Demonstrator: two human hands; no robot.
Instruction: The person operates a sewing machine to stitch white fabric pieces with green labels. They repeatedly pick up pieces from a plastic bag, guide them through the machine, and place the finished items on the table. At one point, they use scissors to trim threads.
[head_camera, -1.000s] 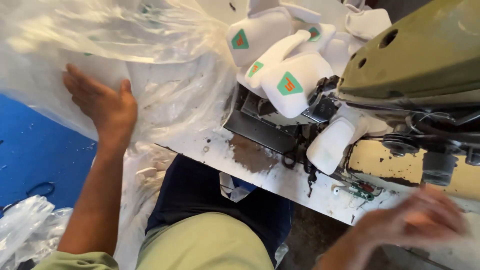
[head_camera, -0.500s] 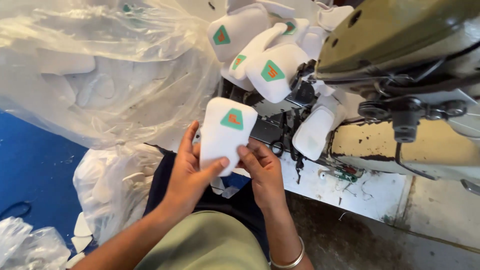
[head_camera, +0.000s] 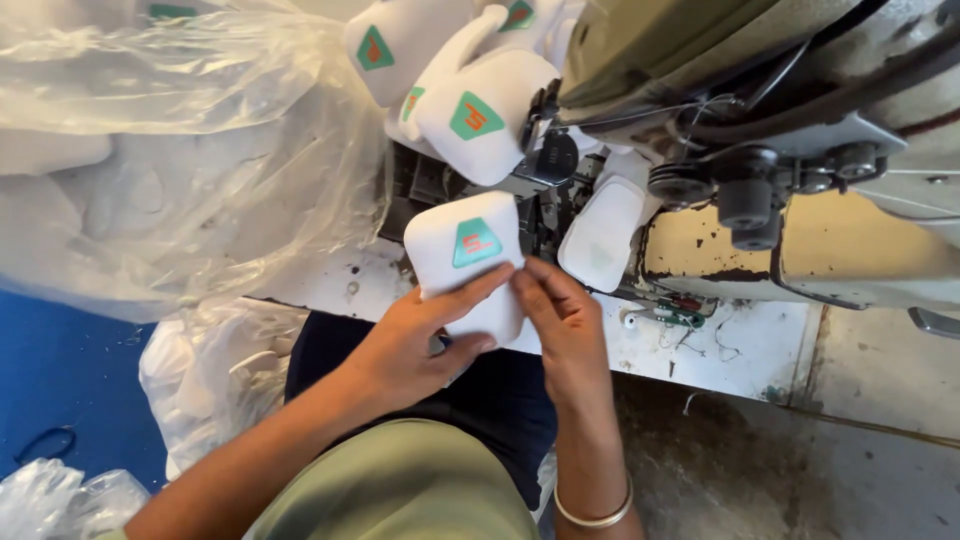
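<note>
A white padded fabric piece with a green triangular patch is held in front of the sewing machine. My left hand grips it from below and the left, thumb across its front. At the piece's lower right edge, my right hand pinches it with the fingertips. A chain of similar white pieces with green patches hangs above, behind the machine's needle area. Another white piece lies under the machine head.
A big clear plastic bag of white pieces fills the left side. Smaller plastic bags lie by my knee on the blue floor. The stained white machine table runs to the right. A bangle is on my right wrist.
A second ago my left hand rested on the plastic bag and my right hand was out at the right. Both hands now hold a white piece, raised closer to the machine.
</note>
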